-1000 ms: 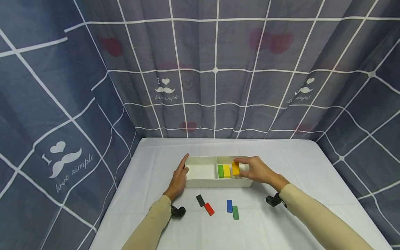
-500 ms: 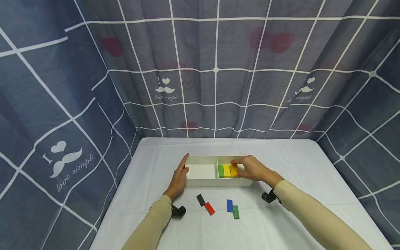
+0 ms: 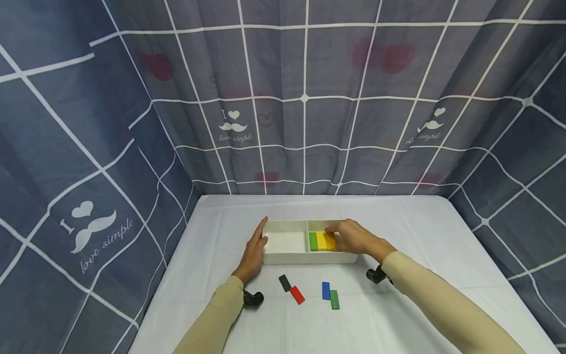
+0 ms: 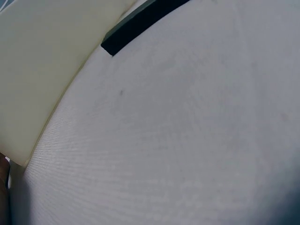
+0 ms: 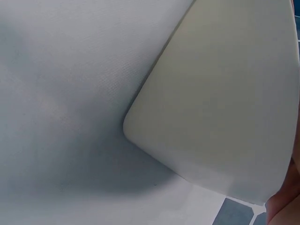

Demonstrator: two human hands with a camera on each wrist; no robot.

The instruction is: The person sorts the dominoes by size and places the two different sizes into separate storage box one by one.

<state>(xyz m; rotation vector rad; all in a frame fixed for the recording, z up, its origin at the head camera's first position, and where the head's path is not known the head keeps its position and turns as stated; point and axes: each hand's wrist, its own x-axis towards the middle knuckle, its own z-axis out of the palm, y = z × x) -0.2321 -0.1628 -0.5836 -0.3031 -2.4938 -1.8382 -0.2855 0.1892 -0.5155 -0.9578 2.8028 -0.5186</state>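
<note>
In the head view a white two-compartment box (image 3: 285, 258) sits on the table. My left hand (image 3: 252, 254) rests along its left end, fingers extended. My right hand (image 3: 356, 240) reaches into the right compartment and pinches an orange-yellow block (image 3: 330, 239) between thumb and fingers. That block stands beside a yellow block (image 3: 321, 241), which lies next to a light green block (image 3: 313, 241) at the divider. The left compartment holds nothing. The right wrist view shows mainly the box's outer wall (image 5: 220, 103), with only a sliver of hand at the edge.
On the white tablecloth (image 3: 265, 329) in front of the box lie a black block (image 3: 285, 282), a red block (image 3: 297, 295), a blue block (image 3: 325, 290) and a dark green block (image 3: 334, 299). Dark gridded curtains (image 3: 283, 64) enclose the table at the back and sides.
My right hand has moved left and lower into the compartment, bringing the orange-yellow block against the yellow one. The left hand and the loose blocks have stayed put.
</note>
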